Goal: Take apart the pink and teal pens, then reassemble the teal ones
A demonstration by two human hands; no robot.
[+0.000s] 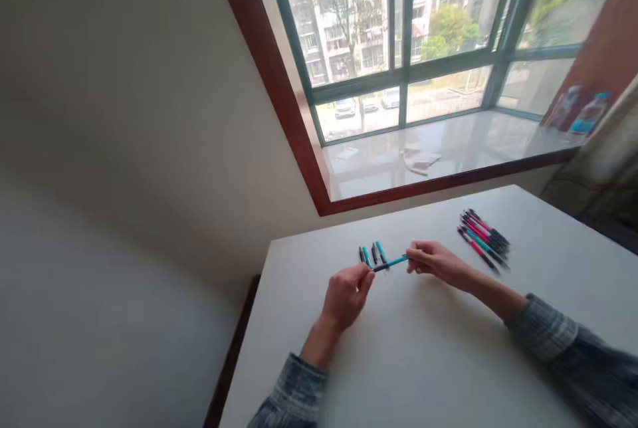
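Note:
A teal pen with a black grip [391, 264] is stretched between my two hands above the white table. My left hand [347, 292] pinches its black end. At the teal end, the fingers of my right hand [432, 260] are closed on it. Just beyond the pen lie several pen parts, black pieces [375, 254] and teal pieces [381, 250], set side by side. To the right of my right hand rests a bunch of pens [483, 236] with pink, teal and black barrels.
The white table [423, 361] meets the wall [149, 149] at its left and far sides. Behind it, a window sill [369, 175] with a red-brown frame holds some papers [419, 159] and a bottle with a blue cap [591, 114]. A curtain [593, 179] hangs at the right.

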